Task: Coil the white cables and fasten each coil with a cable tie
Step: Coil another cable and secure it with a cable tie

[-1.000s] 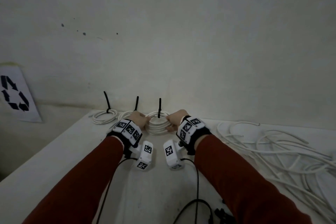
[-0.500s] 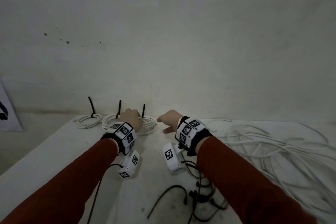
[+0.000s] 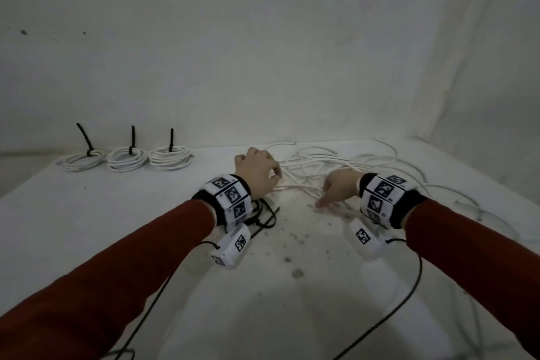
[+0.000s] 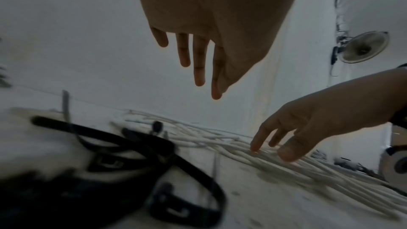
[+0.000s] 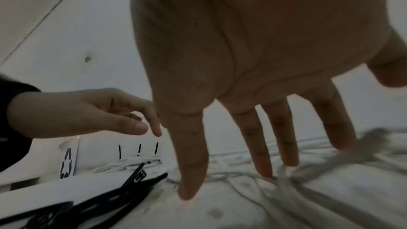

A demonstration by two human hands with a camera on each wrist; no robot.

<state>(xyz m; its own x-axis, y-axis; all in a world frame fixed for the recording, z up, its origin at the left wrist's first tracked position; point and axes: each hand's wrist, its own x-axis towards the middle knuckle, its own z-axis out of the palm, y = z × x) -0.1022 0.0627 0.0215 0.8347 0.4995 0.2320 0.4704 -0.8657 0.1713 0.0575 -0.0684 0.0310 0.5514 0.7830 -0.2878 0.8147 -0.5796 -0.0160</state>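
Over blurred loose white cables [image 3: 318, 166], both hands spread, fingers apart, holding nothing.

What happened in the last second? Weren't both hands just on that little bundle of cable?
Yes. Both hands let go of the third coil and moved right. The right hand now reaches its straight fingers down onto the loose white cables; the left hand hovers open above the spare black cable ties, holding nothing. The three tied coils stayed in their row by the wall.
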